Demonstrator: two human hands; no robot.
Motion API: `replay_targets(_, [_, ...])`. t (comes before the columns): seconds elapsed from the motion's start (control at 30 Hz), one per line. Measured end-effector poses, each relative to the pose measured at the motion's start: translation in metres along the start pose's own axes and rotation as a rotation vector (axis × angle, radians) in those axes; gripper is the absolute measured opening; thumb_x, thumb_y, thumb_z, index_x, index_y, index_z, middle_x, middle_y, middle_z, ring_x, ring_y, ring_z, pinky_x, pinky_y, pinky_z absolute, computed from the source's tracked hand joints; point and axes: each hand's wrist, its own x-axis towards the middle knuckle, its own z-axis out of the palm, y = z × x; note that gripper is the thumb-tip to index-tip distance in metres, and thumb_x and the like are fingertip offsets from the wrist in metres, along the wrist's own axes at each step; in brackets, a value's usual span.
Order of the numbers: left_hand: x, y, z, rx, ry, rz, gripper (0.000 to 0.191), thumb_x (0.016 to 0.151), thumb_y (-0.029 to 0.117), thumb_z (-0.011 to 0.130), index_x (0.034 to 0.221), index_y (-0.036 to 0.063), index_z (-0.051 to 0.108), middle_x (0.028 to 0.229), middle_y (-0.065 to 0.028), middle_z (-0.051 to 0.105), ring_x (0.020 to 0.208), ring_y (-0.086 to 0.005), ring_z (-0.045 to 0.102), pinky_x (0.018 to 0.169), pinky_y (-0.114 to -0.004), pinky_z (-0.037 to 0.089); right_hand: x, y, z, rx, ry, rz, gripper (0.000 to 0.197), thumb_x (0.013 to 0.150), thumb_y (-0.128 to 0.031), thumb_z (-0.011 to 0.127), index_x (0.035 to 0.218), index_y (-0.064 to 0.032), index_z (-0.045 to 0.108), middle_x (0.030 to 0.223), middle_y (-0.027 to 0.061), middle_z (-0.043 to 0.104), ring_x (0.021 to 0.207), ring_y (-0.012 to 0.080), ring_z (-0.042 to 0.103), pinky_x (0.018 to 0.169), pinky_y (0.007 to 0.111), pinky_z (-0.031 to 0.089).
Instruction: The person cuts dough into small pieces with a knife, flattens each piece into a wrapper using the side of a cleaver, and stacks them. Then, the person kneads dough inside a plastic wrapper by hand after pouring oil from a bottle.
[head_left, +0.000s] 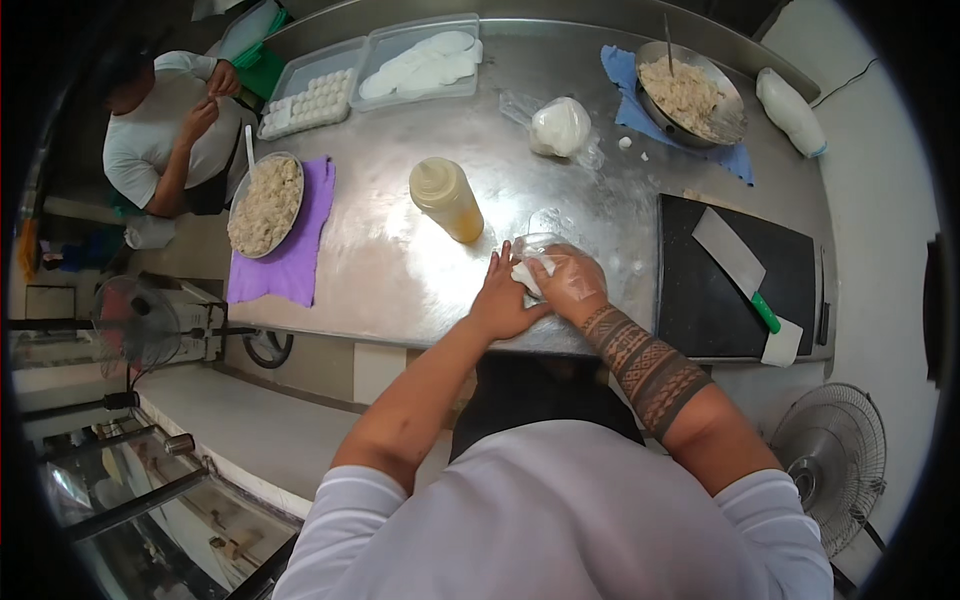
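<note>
Near the front edge of the steel table (375, 255), my right hand (574, 281) grips a piece of white dough (531, 276) with clear plastic around it. My left hand (504, 300) rests beside it with the fingers stretched out, its thumb close to my right hand; whether it touches the dough is hard to tell. Behind my hands stands a squeeze bottle (448, 199) with yellowish contents. A larger ball of white dough (560, 126) lies farther back on clear plastic, with small dough bits (625, 142) to its right.
A cleaver (729, 251) lies on a black cutting board (694, 300) at right. A metal bowl of filling (679, 94) sits on a blue cloth (619, 67); another bowl of filling (266, 204) overlaps a purple cloth (300, 270). Plastic trays (420, 60) stand behind. A co-worker (176, 135) is at left.
</note>
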Motion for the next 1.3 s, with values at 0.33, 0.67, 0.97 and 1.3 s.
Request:
replay_targets(0.33, [0.051, 0.054, -0.022, -0.073, 0.052, 0.394, 0.05, 0.089, 0.034, 0.077, 0.13, 0.0052, 0.076, 0.154, -0.0246, 0.065, 0.15, -0.0476, 0.055, 0.129, -0.065, 0.037, 0.013, 0.009, 0.007, -0.169, -0.056, -0.374, 0.044, 0.104, -0.04, 0.072, 0.128, -0.0038, 0.078, 0.133, 0.0185, 0.078, 0.132, 0.037, 0.07, 0.118, 0.046, 0.052])
replay_targets(0.67, [0.121, 0.013, 0.002, -0.113, 0.184, 0.398, 0.047, 0.083, 0.034, 0.07, 0.119, 0.0051, 0.08, 0.145, -0.0224, 0.07, 0.139, -0.0472, 0.063, 0.12, -0.063, 0.046, 0.101, 0.036, 0.023, -0.206, -0.078, -0.539, 0.043, 0.104, -0.038, 0.068, 0.128, -0.0035, 0.076, 0.131, 0.0185, 0.077, 0.132, 0.0371, 0.068, 0.119, 0.047, 0.05])
replay_targets(0.97, [0.156, 0.007, 0.007, 0.044, 0.249, 0.237, 0.049, 0.084, 0.034, 0.072, 0.122, 0.0054, 0.078, 0.152, -0.0226, 0.065, 0.149, -0.0427, 0.055, 0.127, -0.061, 0.038, 0.148, 0.068, 0.016, -0.159, -0.074, -0.6, 0.042, 0.104, -0.036, 0.065, 0.129, -0.0032, 0.074, 0.129, 0.0184, 0.077, 0.132, 0.0372, 0.066, 0.119, 0.049, 0.048])
replay_targets(1.3, [0.161, 0.03, -0.039, -0.63, 0.128, -0.394, 0.072, 0.107, 0.049, 0.066, 0.159, -0.0007, 0.057, 0.17, -0.0297, 0.049, 0.158, -0.0488, 0.046, 0.129, -0.055, 0.039, 0.086, 0.056, -0.023, -0.24, 0.149, -0.563, 0.041, 0.104, -0.034, 0.061, 0.129, -0.0029, 0.072, 0.126, 0.0184, 0.076, 0.133, 0.0372, 0.064, 0.119, 0.051, 0.046])
